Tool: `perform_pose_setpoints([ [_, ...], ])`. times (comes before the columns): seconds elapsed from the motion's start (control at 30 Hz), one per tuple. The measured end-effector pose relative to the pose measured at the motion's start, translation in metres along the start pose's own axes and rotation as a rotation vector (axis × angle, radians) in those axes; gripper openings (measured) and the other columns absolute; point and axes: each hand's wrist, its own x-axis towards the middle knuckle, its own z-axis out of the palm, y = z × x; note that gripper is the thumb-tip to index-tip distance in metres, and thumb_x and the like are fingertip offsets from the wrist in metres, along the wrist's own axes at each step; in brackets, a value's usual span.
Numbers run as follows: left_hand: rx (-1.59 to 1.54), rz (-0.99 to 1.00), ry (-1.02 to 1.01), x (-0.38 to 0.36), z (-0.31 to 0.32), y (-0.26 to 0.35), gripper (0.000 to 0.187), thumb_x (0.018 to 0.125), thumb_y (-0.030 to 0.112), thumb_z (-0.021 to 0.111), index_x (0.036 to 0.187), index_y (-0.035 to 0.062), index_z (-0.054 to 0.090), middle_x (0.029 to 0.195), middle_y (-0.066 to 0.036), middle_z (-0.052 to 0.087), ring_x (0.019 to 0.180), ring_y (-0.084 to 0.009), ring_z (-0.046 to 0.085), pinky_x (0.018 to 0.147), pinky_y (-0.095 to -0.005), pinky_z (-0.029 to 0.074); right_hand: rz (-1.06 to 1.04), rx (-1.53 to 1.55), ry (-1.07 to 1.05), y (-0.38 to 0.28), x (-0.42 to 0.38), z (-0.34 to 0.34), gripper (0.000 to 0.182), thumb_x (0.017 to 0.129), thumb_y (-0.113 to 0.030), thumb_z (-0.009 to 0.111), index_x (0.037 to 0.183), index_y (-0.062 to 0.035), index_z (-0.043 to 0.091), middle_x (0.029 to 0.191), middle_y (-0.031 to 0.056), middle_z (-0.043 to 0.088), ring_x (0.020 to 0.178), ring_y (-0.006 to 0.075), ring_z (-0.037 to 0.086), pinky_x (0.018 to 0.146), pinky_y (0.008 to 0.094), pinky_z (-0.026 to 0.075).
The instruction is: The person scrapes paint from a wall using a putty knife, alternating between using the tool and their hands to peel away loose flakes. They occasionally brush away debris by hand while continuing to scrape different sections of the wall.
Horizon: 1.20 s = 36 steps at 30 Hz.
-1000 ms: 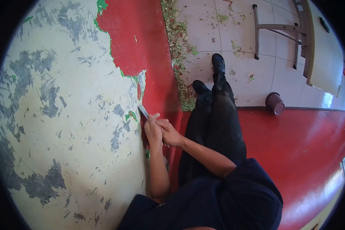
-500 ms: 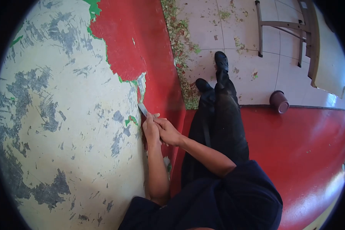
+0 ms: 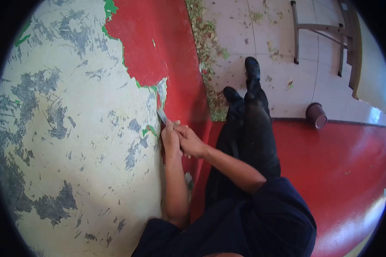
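Observation:
A paint scraper's flat metal blade (image 3: 162, 116) rests against the broken edge of the red paint (image 3: 142, 64), near a narrow strip that is part red and part pale. My left hand (image 3: 170, 139) is closed round the scraper, close behind the blade. Beside it, my right hand (image 3: 190, 142) is closed over the same tool, with the fingers of both hands overlapping. The handle is hidden inside the hands. To the left spreads the stripped pale surface (image 3: 90, 158), with grey patches. A small green paint remnant (image 3: 149, 129) lies just left of my hands.
Paint flakes (image 3: 208, 64) lie along the base of the red side and across the tiled floor (image 3: 283, 85). A brown pot (image 3: 316, 115) is tipped over at the tile edge. A metal-legged table (image 3: 317, 28) stands upper right. My legs (image 3: 248, 141) extend over a red floor (image 3: 330, 158).
The view has shifted slightly, so most things appear a little to the right. The blade has slid a short way up along the paint edge. Both hands keep their grip.

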Motion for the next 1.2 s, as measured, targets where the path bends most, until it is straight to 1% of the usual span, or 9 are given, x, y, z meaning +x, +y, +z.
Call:
perform_pose_setpoints([
  [0.07, -0.035, -0.047, -0.072, 0.002, 0.002, 0.002, 0.052, 0.103, 0.045, 0.041, 0.111, -0.0047, 0.055, 0.093, -0.019, 0.066, 0.084, -0.0265, 0.064, 0.077, -0.0374, 0.053, 0.019, -0.013, -0.021, 0.0, -0.006, -0.009, 0.031, 0.106, -0.022, 0.035, 0.124, -0.0096, 0.057, 0.06, 0.0042, 0.054, 0.038, 0.0105, 0.048, 0.031, 0.0252, 0.039],
  [0.23, -0.018, -0.038, -0.059, 0.001, -0.001, 0.001, 0.051, 0.103, 0.043, 0.04, 0.112, -0.0047, 0.055, 0.092, -0.018, 0.066, 0.083, -0.0256, 0.064, 0.076, -0.0369, 0.053, 0.061, 0.05, -0.052, 0.008, 0.006, -0.007, 0.034, 0.107, -0.024, 0.035, 0.132, -0.0115, 0.054, 0.062, 0.0036, 0.055, 0.036, 0.0094, 0.045, 0.029, 0.0237, 0.037],
  [0.27, 0.005, -0.024, -0.071, 0.005, -0.001, 0.002, 0.051, 0.104, 0.043, 0.04, 0.113, -0.0047, 0.055, 0.092, -0.018, 0.066, 0.083, -0.0255, 0.064, 0.076, -0.0369, 0.053, 0.052, 0.038, -0.014, 0.01, 0.006, -0.007, 0.034, 0.106, -0.023, 0.033, 0.128, -0.0112, 0.056, 0.059, 0.005, 0.054, 0.037, 0.0111, 0.047, 0.031, 0.0266, 0.039],
  [0.67, 0.025, 0.004, -0.043, -0.006, 0.0, 0.003, 0.054, 0.104, 0.041, 0.038, 0.113, -0.0092, 0.056, 0.088, -0.017, 0.066, 0.081, -0.024, 0.064, 0.076, -0.0341, 0.051, 0.0, 0.048, 0.025, -0.003, -0.014, 0.0, 0.032, 0.106, -0.024, 0.034, 0.121, -0.0076, 0.057, 0.061, 0.0058, 0.054, 0.038, 0.0113, 0.047, 0.03, 0.0252, 0.04],
  [0.9, 0.08, 0.019, -0.04, -0.003, -0.003, 0.007, 0.058, 0.103, 0.045, 0.042, 0.12, -0.0083, 0.056, 0.097, -0.019, 0.067, 0.088, -0.0251, 0.064, 0.082, -0.0351, 0.052, 0.028, 0.145, -0.028, 0.001, -0.004, 0.001, 0.033, 0.107, -0.027, 0.035, 0.126, -0.0104, 0.056, 0.062, 0.0029, 0.053, 0.037, 0.0096, 0.046, 0.031, 0.0244, 0.038],
  [1.0, 0.055, 0.024, 0.015, -0.008, 0.005, 0.009, 0.055, 0.104, 0.041, 0.039, 0.113, -0.0101, 0.058, 0.098, -0.021, 0.067, 0.086, -0.0241, 0.065, 0.078, -0.034, 0.051, 0.067, -0.005, -0.037, 0.002, -0.006, 0.001, 0.038, 0.107, -0.025, 0.032, 0.138, -0.011, 0.049, 0.06, 0.0031, 0.052, 0.037, 0.0107, 0.046, 0.031, 0.0266, 0.038],
  [1.1, 0.027, 0.017, -0.087, 0.003, 0.017, 0.041, 0.055, 0.104, 0.04, 0.038, 0.115, -0.0109, 0.057, 0.103, -0.021, 0.067, 0.089, -0.0243, 0.065, 0.083, -0.0346, 0.05, 0.013, 0.17, 0.053, -0.005, 0.037, -0.003, 0.045, 0.107, -0.025, 0.032, 0.15, -0.016, 0.037, 0.06, 0.0015, 0.051, 0.037, 0.0099, 0.044, 0.032, 0.0263, 0.039],
  [1.13, 0.022, 0.089, -0.111, 0.012, 0.015, 0.032, 0.055, 0.104, 0.039, 0.037, 0.118, -0.0101, 0.056, 0.107, -0.02, 0.066, 0.091, -0.0242, 0.065, 0.081, -0.0336, 0.052, -0.039, 0.199, 0.044, -0.008, 0.036, -0.003, 0.047, 0.107, -0.026, 0.032, 0.153, -0.0185, 0.031, 0.06, 0.0009, 0.051, 0.037, 0.0093, 0.043, 0.033, 0.0258, 0.039],
  [1.2, 0.063, 0.164, -0.003, 0.0, 0.012, -0.001, 0.053, 0.104, 0.039, 0.038, 0.119, -0.0084, 0.056, 0.108, -0.02, 0.065, 0.089, -0.023, 0.065, 0.073, -0.0322, 0.053, 0.056, 0.122, 0.007, 0.001, 0.008, -0.006, 0.047, 0.107, -0.025, 0.032, 0.153, -0.0167, 0.032, 0.06, 0.0009, 0.05, 0.038, 0.0095, 0.042, 0.033, 0.0259, 0.039],
])
